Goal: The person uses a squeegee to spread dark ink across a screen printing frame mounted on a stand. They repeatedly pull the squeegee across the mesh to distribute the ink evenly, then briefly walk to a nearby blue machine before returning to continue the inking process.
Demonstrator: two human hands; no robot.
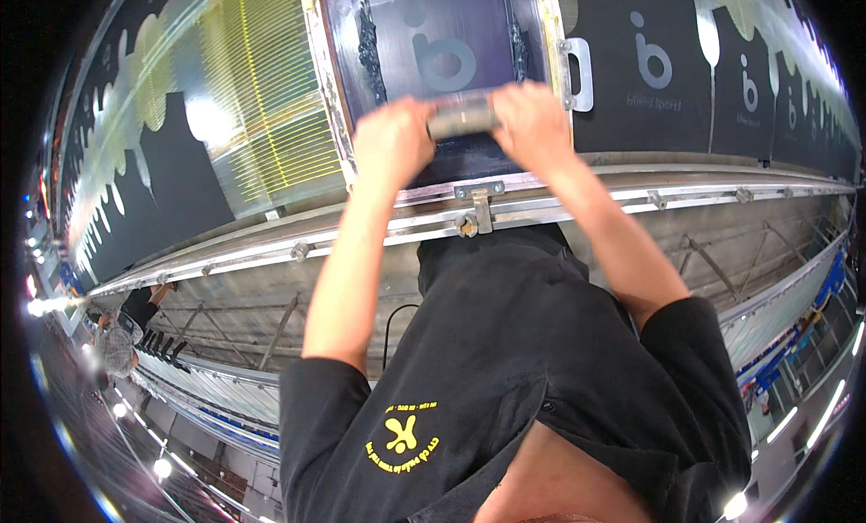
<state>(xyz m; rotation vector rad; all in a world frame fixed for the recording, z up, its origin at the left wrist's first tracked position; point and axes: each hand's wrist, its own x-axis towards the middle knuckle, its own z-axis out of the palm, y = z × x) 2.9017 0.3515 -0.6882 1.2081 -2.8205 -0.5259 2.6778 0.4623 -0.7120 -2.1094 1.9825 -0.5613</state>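
My left hand [392, 140] and my right hand [528, 126] are both closed round the ends of a squeegee [460, 119], slightly blurred, over the lower part of a framed printing screen [442, 18]. The screen has dark streaks of ink at both sides and a pale emblem in its middle. A metal clamp [481, 207] joins the frame's near edge to a rail [406, 220] along the table edge. A white handle [579, 72] stands off the frame's right side.
Black printed panels [649, 117] lie along the long table to the right, more black pieces [171, 180] and yellow-striped board [275, 144] to the left. A second long table runs behind me. A co-worker [122, 338] is at the far left.
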